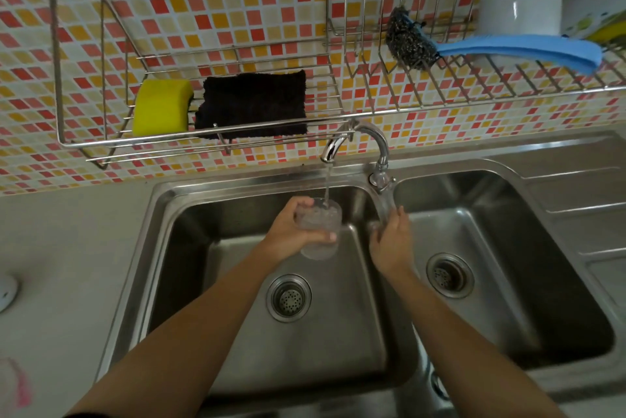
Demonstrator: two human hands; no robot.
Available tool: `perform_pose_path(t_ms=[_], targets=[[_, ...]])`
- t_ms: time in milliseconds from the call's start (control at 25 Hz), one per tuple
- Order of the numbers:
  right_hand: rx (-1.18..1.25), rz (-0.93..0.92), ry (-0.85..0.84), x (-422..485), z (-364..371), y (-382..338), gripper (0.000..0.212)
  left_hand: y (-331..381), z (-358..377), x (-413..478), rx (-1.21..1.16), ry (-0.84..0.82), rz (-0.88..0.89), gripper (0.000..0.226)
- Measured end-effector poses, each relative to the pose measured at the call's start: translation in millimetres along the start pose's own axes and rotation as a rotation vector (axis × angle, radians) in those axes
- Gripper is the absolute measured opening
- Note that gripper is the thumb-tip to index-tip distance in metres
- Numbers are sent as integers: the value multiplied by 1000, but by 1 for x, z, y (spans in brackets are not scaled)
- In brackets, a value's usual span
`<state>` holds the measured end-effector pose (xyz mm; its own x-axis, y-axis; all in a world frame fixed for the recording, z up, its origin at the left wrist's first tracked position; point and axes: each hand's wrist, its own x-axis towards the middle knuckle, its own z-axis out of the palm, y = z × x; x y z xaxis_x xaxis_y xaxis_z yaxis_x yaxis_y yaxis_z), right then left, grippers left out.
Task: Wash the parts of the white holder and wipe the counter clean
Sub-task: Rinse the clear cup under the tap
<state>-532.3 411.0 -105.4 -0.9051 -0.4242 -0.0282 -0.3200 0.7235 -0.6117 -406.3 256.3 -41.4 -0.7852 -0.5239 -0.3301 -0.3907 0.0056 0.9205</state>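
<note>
A clear, cup-shaped holder part [318,224] sits under the running tap [352,140], over the left sink basin [237,282]. My left hand [291,231] is wrapped around its side, and water streams into it from the spout. My right hand [389,241] is at the divider between the basins, fingers closed around the tap's lever [384,204]. A white rounded piece [6,292] lies on the grey counter [67,248] at the far left edge, only partly in view.
A wire rack on the tiled wall holds a yellow sponge [161,108] and a black cloth [252,106]. A steel scourer with a blue handle [508,48] and a white bowl [521,1] sit on the right rack. The right basin [508,282] has a drainboard beside it. Something pink [17,383] lies at bottom left.
</note>
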Motion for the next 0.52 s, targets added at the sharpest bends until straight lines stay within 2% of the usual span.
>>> perform_pose_path(t_ms=[80, 160, 240, 360, 520], targets=[[-339, -92, -122, -26, 14, 27, 61, -16, -2, -9, 201, 33, 17, 72], [-478, -171, -163, -39, 17, 44, 62, -31, -5, -16, 593, 33, 58, 79], [-513, -214, -172, -39, 14, 48, 62, -41, -11, -24, 923, 5, 46, 86], [-551, -228, -174, -40, 12, 47, 61, -46, -20, -31, 1345, -38, 51, 81], [-558, -234, -169, -41, 15, 49, 61, -39, -31, -40, 1681, -35, 191, 74]])
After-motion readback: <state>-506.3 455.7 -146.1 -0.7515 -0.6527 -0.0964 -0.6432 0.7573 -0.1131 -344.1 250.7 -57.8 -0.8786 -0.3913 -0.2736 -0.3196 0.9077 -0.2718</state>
